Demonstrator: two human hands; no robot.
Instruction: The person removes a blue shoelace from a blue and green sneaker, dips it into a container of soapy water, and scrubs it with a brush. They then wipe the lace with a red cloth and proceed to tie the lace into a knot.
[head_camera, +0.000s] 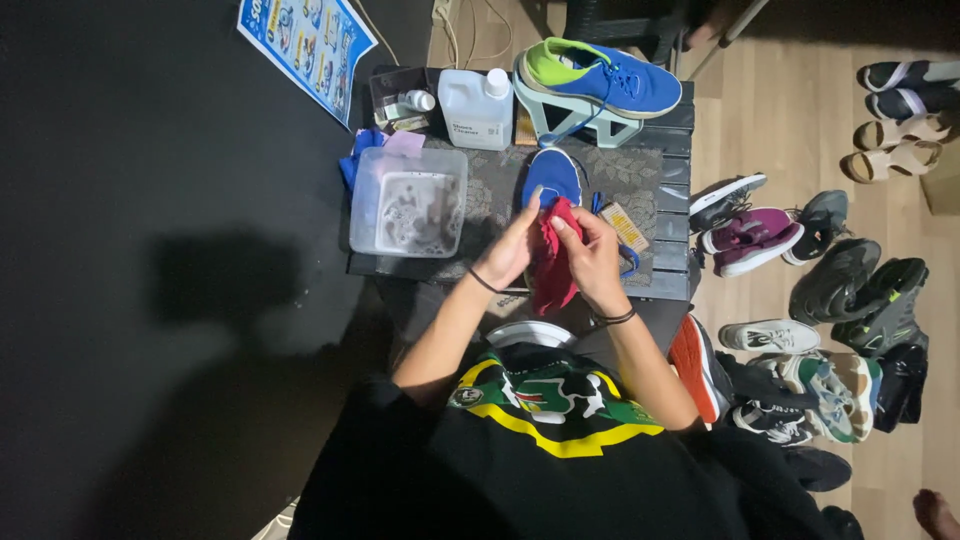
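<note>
- Head view, looking straight down: the left hand (512, 250) and right hand (592, 258) are both bunched into a red cloth (552, 262) dead centre, each one gripping it with curled fingers.
- That cloth is pressed onto a blue shoe (551, 177) lying on the small dark table (672, 262), with the toe sticking out at 12 o'clock from the hands. Cloth and shoe are touching.
- At 9 o'clock from the hands sits a clear plastic tub (408, 202) with murky, soapy-looking water in it, pretty close by.
- Up at 12 o'clock there's a second blue shoe with a lime-green heel (600, 77), propped on a pale green stand (572, 121).
- Just left of that, at about 11 o'clock, a white jug (476, 110) and a small white-capped bottle (417, 101).
- A loose blue lace (628, 262) trails at 3 o'clock, right beside the right hand.
- Over at 3 to 4 o'clock, on the wooden floor (800, 120), there's a whole pile of sneakers (836, 300), well apart from the table.
- A blue poster (306, 42) lies at 10 o'clock on the black surface.
</note>
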